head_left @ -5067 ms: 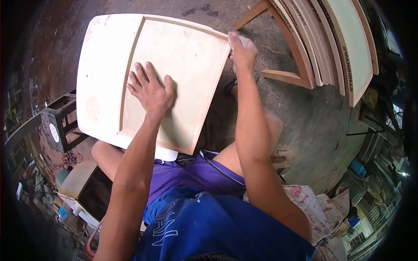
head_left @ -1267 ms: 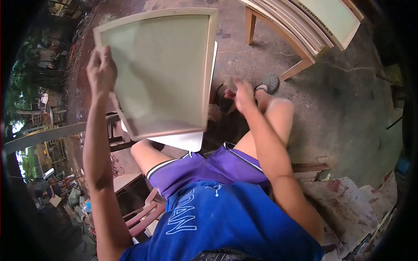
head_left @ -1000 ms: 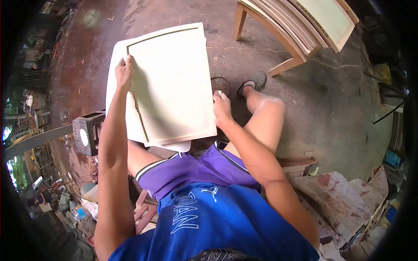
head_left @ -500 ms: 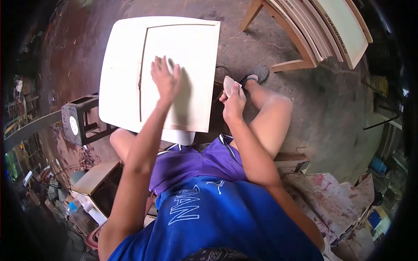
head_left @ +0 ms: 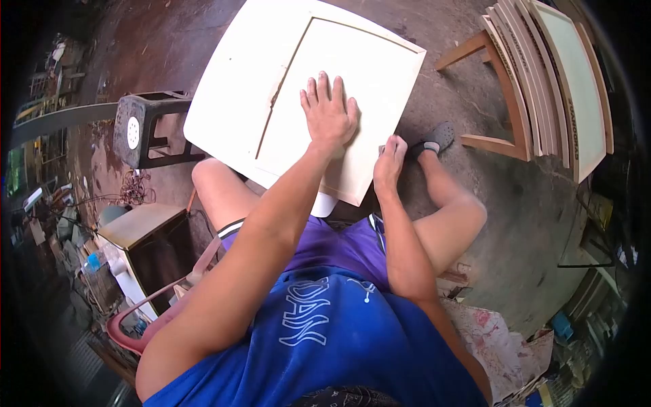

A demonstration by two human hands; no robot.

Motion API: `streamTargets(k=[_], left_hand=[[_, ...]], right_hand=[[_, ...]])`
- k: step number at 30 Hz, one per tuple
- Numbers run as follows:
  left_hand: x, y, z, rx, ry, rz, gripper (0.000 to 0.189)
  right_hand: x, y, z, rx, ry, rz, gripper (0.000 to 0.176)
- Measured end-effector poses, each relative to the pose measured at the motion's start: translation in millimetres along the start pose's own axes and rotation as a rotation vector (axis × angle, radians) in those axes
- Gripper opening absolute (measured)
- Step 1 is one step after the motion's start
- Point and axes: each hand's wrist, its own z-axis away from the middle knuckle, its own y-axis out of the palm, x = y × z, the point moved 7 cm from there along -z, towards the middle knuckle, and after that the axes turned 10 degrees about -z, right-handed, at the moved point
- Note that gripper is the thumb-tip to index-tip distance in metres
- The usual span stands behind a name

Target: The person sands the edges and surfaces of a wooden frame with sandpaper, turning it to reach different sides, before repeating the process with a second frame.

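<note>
Head view: the panel (head_left: 352, 64) lay flat on a white top (head_left: 230, 88) across the person's knees, its near-right edge overhanging toward the floor (head_left: 488, 197). The left hand (head_left: 330, 112) was pressed flat on the panel's middle, fingers spread wide, holding nothing, just pinning it down. The right hand (head_left: 389, 159) sat at the near-right edge, fingers curled in tight; whatever it gripped, if anything, was hidden behind the knuckles. Judging by that, the step in hand looked like edge work on the panel w/ the left hand as clamp. A next stroke along that edge would call for steady downward pressure from the left hand, so the panel doesn't slide on the top, and the right hand kept square to the rim. Writing: the blue shirt (head_left: 380, 353) showed white letters upside down, approx. "DAN" readable, rest lost in folds; a small logo beside them was too small to name. More panels (head_left: 576, 81) stood stacked on edge at the right, w/ dark print along one rim, unreadable. A stool (head_left: 146, 125) stood left of the top.
</note>
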Motion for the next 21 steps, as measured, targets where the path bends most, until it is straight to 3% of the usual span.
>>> streamTargets(k=[3, 7, 10, 12, 14, 17, 18, 21], left_hand=[[-2.0, 1.5, -0.4, 0.044, 0.01, 0.011, 0.062], [-5.1, 3.1, -1.9, 0.039, -0.007, -0.069, 0.062], [-7.2, 1.3, -3.8, 0.031, 0.031, -0.052, 0.064], [-4.9, 7.3, -0.2, -0.006, 0.046, -0.069, 0.064], [-4.4, 6.9, 2.7, -0.01, 0.066, -0.074, 0.063], [-8.1, 2.2, 1.0, -0.046, 0.097, -0.055, 0.064], [-6.9, 3.2, 1.1, -0.003, 0.064, -0.066, 0.063], [-8.7, 5.6, -2.1, 0.05, 0.019, -0.078, 0.063]], right_hand=[[25.1, 11.9, 0.5, 0.027, 0.107, 0.191, 0.088], [22.1, 7.9, 71.6, 0.081, 0.011, 0.464, 0.098], [18.7, 9.3, 79.6, 0.097, 0.113, 0.406, 0.098], [27.3, 15.6, 36.0, 0.036, -0.139, 0.375, 0.098], [49.3, 23.4, -12.3, 0.036, -0.198, 0.359, 0.095], [54.1, 22.6, -9.8, 0.07, -0.225, 0.393, 0.096], [47.4, 17.9, 21.6, 0.057, -0.345, 0.405, 0.098], [11.8, 8.3, 113.3, 0.214, -0.144, 0.454, 0.098]])
